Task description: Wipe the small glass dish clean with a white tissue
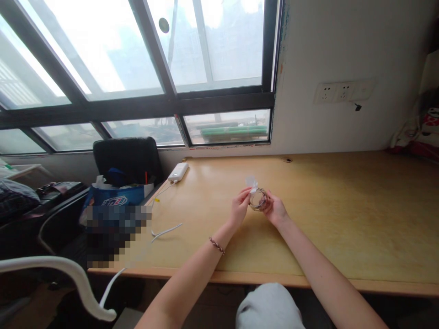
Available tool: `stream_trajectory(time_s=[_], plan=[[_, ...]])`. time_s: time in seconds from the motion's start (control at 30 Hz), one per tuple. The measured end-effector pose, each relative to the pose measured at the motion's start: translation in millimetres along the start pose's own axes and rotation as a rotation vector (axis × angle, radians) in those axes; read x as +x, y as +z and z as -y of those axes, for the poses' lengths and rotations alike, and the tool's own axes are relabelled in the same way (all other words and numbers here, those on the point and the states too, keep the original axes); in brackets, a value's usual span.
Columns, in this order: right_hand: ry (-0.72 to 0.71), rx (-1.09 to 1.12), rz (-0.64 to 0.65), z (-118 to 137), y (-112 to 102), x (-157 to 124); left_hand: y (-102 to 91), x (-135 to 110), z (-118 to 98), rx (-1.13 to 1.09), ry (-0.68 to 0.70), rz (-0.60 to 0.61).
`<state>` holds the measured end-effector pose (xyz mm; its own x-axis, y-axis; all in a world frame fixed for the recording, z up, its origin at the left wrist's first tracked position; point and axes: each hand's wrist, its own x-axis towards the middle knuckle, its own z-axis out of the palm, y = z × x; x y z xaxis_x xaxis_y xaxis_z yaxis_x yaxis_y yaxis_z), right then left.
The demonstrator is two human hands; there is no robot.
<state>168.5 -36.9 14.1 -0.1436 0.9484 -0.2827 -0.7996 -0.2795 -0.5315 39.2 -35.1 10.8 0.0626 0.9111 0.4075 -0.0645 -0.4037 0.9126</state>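
Note:
A small, clear, round glass [258, 199] is held above the table with its round outline facing me. My right hand [276, 211] grips it from the right, fingers curled round its side. At its upper left, my left hand [240, 204] is closed on a thin white tissue-like piece [253, 183], whose loose end sticks up past the fingers. The left fingertips are against the glass's edge. Whether the white piece is attached to the glass I cannot tell. A braided bracelet [217, 245] circles my left wrist.
The wooden table [343, 219] spreads under both hands. A white power bank [178, 172] with a white cable [167, 231] lies at its left edge. Left of the table stand a black chair [126, 153] and a blue bag [118, 196]. Wall sockets [345, 91] are at back right.

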Motion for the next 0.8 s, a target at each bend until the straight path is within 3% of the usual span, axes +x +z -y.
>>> stream_trajectory(time_s=[0.13,0.23,0.5,0.7,0.8], plan=[[-0.029,-0.001,-0.011,-2.6,2.3,-1.9,0.2,-2.2,-3.8,0.191,0.196,0.131],[-0.037,0.009,-0.015,-3.4,0.9,-0.3,0.6,-3.2,-3.7,0.277,0.256,0.197],[-0.194,0.035,0.003,-3.2,-9.1,10.5,-1.0,0.3,8.4,0.21,0.033,0.041],[-0.299,0.166,0.04,7.6,-10.0,8.9,5.4,-3.1,8.9,-0.001,-0.198,0.071],[-0.287,0.183,0.035,8.7,-8.1,6.9,8.0,-6.5,10.8,0.015,-0.233,-0.03]])
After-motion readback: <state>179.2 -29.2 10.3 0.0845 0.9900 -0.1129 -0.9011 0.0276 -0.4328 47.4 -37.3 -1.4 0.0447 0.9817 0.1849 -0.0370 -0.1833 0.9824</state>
